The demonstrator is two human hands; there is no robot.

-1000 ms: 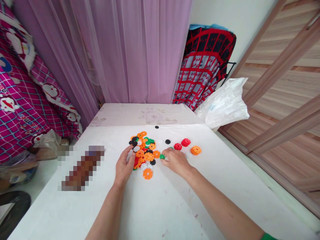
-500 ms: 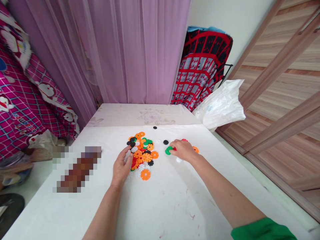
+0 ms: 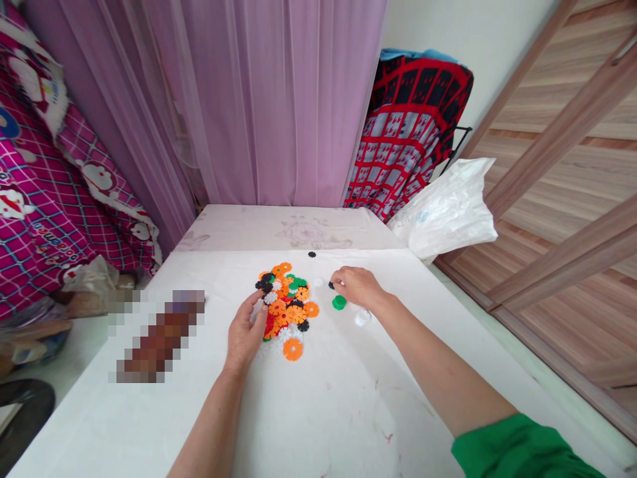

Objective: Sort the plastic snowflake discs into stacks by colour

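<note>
A mixed pile of notched plastic discs [image 3: 281,311], orange, black, green, red and white, lies on the white-covered table. My left hand [image 3: 245,332] rests at the pile's left edge, thumb and fingers apart, fingertips by the black discs. To the right, my right hand [image 3: 359,287] is closed in a pinch on a black notched disc [image 3: 331,285], which its fingertips partly cover. Just below those fingers sits a small group of green discs [image 3: 339,303]. White discs [image 3: 363,318] lie under the right wrist. What is behind the right hand is hidden.
One black disc [image 3: 312,254] lies at the far side, and a pale disc [image 3: 318,283] between pile and right hand. A blurred-out item [image 3: 162,338] is on the left of the table. A white plastic bag [image 3: 448,209] stands at the far right corner.
My right hand has left the green discs, which now rest on the table, and moved slightly up to the black disc. The left hand has stayed by the pile. The view has shifted slightly.
</note>
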